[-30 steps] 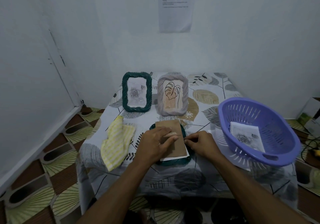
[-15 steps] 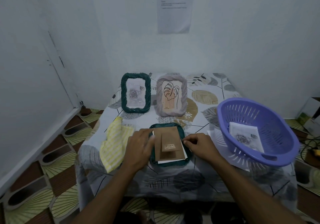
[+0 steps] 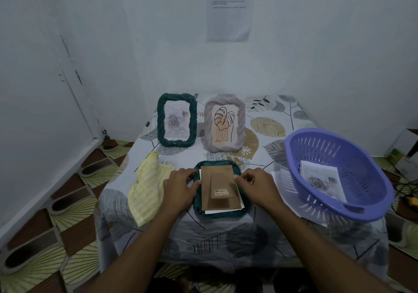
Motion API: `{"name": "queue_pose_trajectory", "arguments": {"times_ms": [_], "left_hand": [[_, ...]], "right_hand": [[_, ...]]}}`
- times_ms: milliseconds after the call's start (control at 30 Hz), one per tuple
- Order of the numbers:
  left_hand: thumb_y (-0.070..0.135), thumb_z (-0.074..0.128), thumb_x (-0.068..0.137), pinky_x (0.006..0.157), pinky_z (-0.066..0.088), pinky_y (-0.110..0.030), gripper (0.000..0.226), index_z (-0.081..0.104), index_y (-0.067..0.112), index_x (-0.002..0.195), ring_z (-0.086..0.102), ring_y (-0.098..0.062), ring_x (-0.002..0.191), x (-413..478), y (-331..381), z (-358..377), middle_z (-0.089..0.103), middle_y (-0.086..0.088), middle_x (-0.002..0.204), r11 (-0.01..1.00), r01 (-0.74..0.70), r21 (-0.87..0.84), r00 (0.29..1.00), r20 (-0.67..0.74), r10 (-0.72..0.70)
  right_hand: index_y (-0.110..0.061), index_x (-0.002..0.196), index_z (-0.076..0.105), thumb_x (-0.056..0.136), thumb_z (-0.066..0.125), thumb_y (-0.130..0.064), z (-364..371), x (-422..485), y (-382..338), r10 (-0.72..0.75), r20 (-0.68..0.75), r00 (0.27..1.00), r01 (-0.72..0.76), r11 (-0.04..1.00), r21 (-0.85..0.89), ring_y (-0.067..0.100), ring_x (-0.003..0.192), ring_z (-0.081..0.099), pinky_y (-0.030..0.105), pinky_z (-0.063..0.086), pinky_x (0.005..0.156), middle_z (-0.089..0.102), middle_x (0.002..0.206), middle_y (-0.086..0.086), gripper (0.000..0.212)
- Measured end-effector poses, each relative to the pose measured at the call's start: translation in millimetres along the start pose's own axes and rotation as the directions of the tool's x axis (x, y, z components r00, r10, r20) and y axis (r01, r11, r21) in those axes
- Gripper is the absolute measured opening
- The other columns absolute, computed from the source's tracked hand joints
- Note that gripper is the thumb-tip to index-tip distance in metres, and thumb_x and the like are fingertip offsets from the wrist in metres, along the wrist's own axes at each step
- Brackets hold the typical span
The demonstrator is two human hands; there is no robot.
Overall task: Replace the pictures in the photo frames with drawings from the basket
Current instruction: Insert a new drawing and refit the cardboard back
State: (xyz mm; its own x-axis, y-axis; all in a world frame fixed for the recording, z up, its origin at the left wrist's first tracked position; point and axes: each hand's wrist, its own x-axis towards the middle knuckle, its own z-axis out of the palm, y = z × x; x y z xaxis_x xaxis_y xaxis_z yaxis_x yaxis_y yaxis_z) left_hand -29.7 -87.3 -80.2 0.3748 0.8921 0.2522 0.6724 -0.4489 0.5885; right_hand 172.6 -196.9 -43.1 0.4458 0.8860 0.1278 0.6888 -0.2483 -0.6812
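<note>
A dark green rope-pattern photo frame (image 3: pixel 222 214) lies face down on the bench (image 3: pixel 267 147), its brown cardboard back board (image 3: pixel 218 186) on top. The left hand (image 3: pixel 181 188) grips the frame's left edge; the right hand (image 3: pixel 255 185) pinches the board's right edge. A rose drawing (image 3: pixel 321 181) lies in the purple plastic basket (image 3: pixel 362 179).

Small table (image 3: pixel 291 120) under a leaf-print cover.
Upright at the back, side by side: dark green frame (image 3: pixel 161 120) and grey frame (image 3: pixel 241 120); face-down green frame (image 3: pixel 222 214) near the front edge; yellow cloth (image 3: pixel 147 186) just left; purple basket (image 3: pixel 362 179) at right, over a white sheet (image 3: pixel 278 179).
</note>
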Motion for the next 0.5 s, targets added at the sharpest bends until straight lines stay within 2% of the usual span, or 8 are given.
{"name": "queue_pose_trajectory", "arguments": {"times_ms": [67, 133, 233, 267, 367, 500], "left_hand": [[0.035, 0.065, 0.086, 0.084, 0.042, -0.040, 0.029, 0.066, 0.030, 0.115, 0.053, -0.023, 0.098, 5.6, 0.2, 1.4, 0.064, 0.002, 0.100, 1.000, 0.004, -0.001, 1.000, 0.009, -0.004], [0.035, 0.065, 0.087, 0.083, 0.042, -0.040, 0.026, 0.067, 0.032, 0.113, 0.053, -0.024, 0.098, 8.8, 0.3, 2.6, 0.062, 0.001, 0.097, 1.000, 0.009, 0.001, 1.000, 0.017, -0.009], [0.036, 0.061, 0.090, 0.083, 0.043, -0.041, 0.022, 0.069, 0.037, 0.110, 0.053, -0.024, 0.097, 10.3, 0.2, 3.6, 0.062, 0.001, 0.095, 1.000, 0.001, -0.005, 1.000, 0.012, -0.001], [0.037, 0.059, 0.091, 0.083, 0.043, -0.042, 0.021, 0.069, 0.039, 0.110, 0.052, -0.024, 0.097, 10.7, 0.2, 3.8, 0.062, 0.001, 0.095, 1.000, -0.005, -0.002, 1.000, 0.016, 0.005], [0.039, 0.056, 0.093, 0.084, 0.043, -0.042, 0.022, 0.068, 0.041, 0.111, 0.051, -0.024, 0.099, 11.5, 2.2, 2.1, 0.061, 0.000, 0.097, 1.000, 0.000, 0.013, 0.999, 0.034, 0.000], [0.037, 0.056, 0.093, 0.081, 0.042, -0.040, 0.025, 0.067, 0.039, 0.115, 0.051, -0.026, 0.102, 12.4, 2.1, 2.1, 0.060, -0.002, 0.100, 0.999, 0.004, 0.036, 0.999, 0.043, -0.006]], "right_hand": [[-0.022, 0.053, 0.053, 0.090, 0.059, -0.045, -1.3, 2.4, -10.9, 0.034, 0.008, 0.999, -0.034, 0.999, -0.014, 0.006, 0.053, 0.046, 0.024, 0.035, 0.055, 0.048, 0.051, -0.007, 0.044], [-0.019, 0.053, 0.054, 0.088, 0.056, -0.053, 0.0, 6.5, -20.3, 0.084, 0.090, 0.992, -0.081, 0.996, -0.035, 0.009, 0.054, 0.050, 0.026, 0.041, 0.057, 0.052, 0.051, -0.005, 0.050], [-0.021, 0.078, 0.070, 0.081, 0.067, -0.048, 4.6, 16.9, -29.9, 0.150, 0.215, 0.965, -0.150, 0.989, -0.014, 0.013, 0.076, 0.065, 0.032, 0.053, 0.072, 0.070, 0.080, -0.006, 0.028], [-0.022, 0.088, 0.069, 0.079, 0.073, -0.041, 5.4, 18.5, -33.8, 0.185, 0.249, 0.951, -0.201, 0.979, 0.042, 0.015, 0.079, 0.066, 0.031, 0.053, 0.069, 0.070, 0.088, -0.003, 0.021], [-0.016, 0.106, 0.062, 0.079, 0.077, -0.017, 4.7, 18.9, -39.8, 0.254, 0.354, 0.900, -0.356, 0.897, 0.260, 0.015, 0.065, 0.064, 0.025, 0.047, 0.052, 0.070, 0.087, 0.006, 0.031], [-0.010, 0.110, 0.065, 0.081, 0.073, -0.006, -7.3, 16.7, -35.8, 0.261, 0.361, 0.895, -0.413, 0.792, 0.449, 0.016, 0.063, 0.060, 0.025, 0.045, 0.052, 0.071, 0.088, 0.011, 0.031]]}}
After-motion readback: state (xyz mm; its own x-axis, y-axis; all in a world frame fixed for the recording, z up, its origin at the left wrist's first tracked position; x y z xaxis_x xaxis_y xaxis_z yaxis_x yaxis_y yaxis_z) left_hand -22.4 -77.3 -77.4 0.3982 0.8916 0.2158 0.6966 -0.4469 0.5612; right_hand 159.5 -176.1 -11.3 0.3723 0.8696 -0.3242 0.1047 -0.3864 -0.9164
